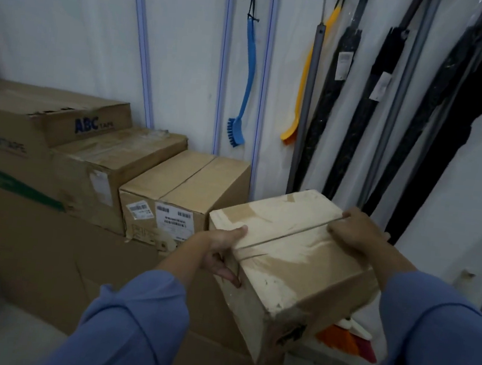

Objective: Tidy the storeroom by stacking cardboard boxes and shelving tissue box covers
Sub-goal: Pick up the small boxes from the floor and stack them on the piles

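Beside the row of boxes [185, 188], holds one dusty box [295, 247] in left hand [220, 253] and right hand [358, 233]; not stacked yet.

Cardboard boxes, at least five: held box [284, 264], labelled box [185, 188], wrapped box [117, 157], ABC box [41, 116], low carton [48, 251] in front.
Striped white poles [223, 61], three.
Long-handled brushes, two: blue brush [234, 134], yellow brush [288, 133].
Grey pole [308, 100], one.
Black wrapped lengths [343, 104], several, count unclear.
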